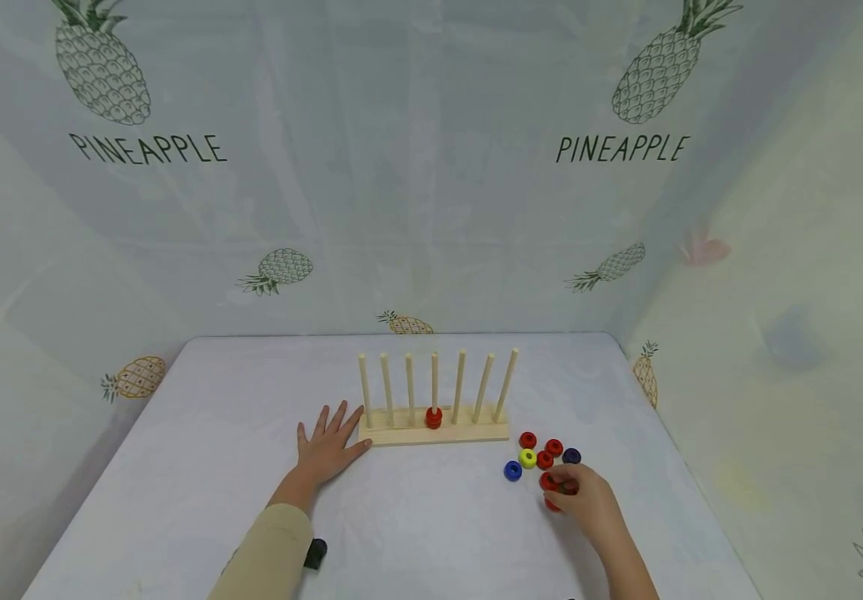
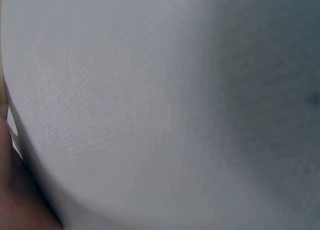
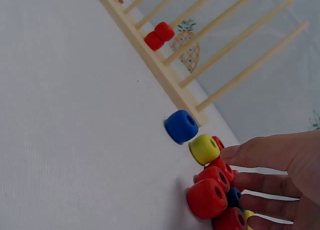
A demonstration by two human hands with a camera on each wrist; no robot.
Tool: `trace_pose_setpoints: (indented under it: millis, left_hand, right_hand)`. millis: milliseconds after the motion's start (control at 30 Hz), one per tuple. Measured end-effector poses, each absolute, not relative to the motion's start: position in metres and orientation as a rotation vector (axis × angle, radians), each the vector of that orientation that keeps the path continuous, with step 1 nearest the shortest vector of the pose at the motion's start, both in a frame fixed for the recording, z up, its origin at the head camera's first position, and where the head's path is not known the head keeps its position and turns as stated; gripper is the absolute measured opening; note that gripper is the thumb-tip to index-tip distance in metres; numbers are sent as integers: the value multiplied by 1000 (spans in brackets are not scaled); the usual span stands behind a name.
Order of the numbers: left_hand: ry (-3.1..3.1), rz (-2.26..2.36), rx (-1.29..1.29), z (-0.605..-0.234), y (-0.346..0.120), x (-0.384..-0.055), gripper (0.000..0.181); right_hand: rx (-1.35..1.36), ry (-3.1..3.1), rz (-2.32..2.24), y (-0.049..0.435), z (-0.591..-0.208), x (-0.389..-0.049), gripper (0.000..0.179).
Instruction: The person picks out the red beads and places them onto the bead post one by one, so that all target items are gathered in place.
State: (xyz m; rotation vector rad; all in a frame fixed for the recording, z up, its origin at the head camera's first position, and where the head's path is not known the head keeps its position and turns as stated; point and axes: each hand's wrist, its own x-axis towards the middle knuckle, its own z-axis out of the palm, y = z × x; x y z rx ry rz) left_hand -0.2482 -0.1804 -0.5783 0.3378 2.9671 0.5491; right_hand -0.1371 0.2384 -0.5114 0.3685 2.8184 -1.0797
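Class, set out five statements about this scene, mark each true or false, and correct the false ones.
1. The rack has seven pegs. True.
2. The right hand is at the rack's left end. False: the left hand is there; the right hand is at the loose beads.
3. Two red beads are on the middle peg. True.
4. Every loose bead is red. False: some are blue or yellow.
5. Both forearms are sleeved. False: the right forearm is bare.

Btm red bead [image 1: 552, 505] pt-hidden by R hand [image 1: 589, 500]
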Motion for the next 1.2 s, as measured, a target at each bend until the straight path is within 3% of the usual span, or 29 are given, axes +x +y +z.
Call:
trace_pose_setpoints:
  millis: [1200]
  left_hand:
    - [2987,562,340,-583,-180,-249,78]
  right_hand:
    - [304,2929,-866,249,-539,-136,33]
